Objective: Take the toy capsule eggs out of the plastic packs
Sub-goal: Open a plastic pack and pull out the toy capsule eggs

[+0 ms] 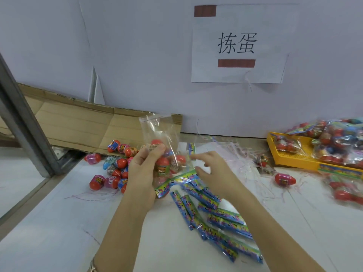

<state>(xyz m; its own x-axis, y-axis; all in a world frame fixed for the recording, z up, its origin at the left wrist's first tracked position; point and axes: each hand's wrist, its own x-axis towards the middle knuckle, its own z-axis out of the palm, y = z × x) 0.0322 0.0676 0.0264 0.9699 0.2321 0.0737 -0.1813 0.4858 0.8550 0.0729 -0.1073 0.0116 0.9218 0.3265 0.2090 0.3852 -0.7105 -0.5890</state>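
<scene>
My left hand (144, 169) grips a clear plastic pack (157, 132) that stands upright above the table, with red capsule eggs (163, 165) still inside it. My right hand (212, 171) hovers just right of the pack, fingers spread and blurred, holding nothing. A pile of loose capsule eggs (114, 167), red with pink or blue halves, lies on the table to the left of my left hand. One more loose egg (284, 178) lies to the right.
Several colourful header cards (216, 214) are strewn under my forearms. A yellow tray (298, 156) heaped with filled packs (334, 140) stands at the right. Empty clear bags (225, 150) and flattened cardboard (78, 124) lie by the wall. A metal post (25, 118) slants at the left.
</scene>
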